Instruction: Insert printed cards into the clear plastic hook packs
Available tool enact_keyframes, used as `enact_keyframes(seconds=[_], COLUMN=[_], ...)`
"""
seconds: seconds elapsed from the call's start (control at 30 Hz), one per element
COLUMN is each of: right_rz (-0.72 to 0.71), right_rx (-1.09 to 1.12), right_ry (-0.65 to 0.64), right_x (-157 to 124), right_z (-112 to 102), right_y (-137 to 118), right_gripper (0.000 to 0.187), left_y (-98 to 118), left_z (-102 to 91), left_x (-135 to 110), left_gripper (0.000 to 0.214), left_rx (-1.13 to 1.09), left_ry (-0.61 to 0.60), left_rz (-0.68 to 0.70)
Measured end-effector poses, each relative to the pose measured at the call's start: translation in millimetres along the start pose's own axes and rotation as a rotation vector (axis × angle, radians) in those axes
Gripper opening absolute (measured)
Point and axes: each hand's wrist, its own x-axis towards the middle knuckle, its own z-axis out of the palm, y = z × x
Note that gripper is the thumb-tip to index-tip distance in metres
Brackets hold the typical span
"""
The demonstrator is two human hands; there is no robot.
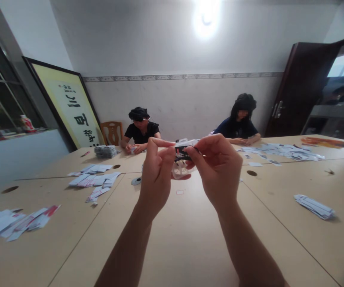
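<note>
Above the middle of the table, my left hand and my right hand meet around a small clear plastic package. A black printed card with some red and white marks lies at its upper front. My left thumb and index finger pinch the card's left end. The right thumb presses on its right end, with the fingers curled behind. Part of the package is hidden by my fingers, and its contents are too small to make out. On the table below lies a little red-edged label.
Paper stacks and loose papers lie at left, a grey bundle behind them. Scattered cards and a folded paper bundle lie at right. Two people sit across the table. Cable holes dot its top.
</note>
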Motion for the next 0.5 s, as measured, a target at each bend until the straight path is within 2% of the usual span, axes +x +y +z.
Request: enact_keyframes(seconds=[0.27, 0.5], right_rz=[-0.164, -0.134], right_rx=[-0.132, -0.110], right_ry=[0.010, 0.001], right_x=[-7.2, -7.1], right_z=[3.3, 5.2], right_y=[7.3, 3.9], right_gripper=[0.013, 0.013], left_y=[-2.9, -10.0], left_z=[-3.3, -7.1], left_x=[3.0, 5.1], left_gripper=[0.021, 0.024], left_rx=[-0.030, 0.072], left_ry=[-0.036, -0.012], left_rz=[-0.038, 0.023])
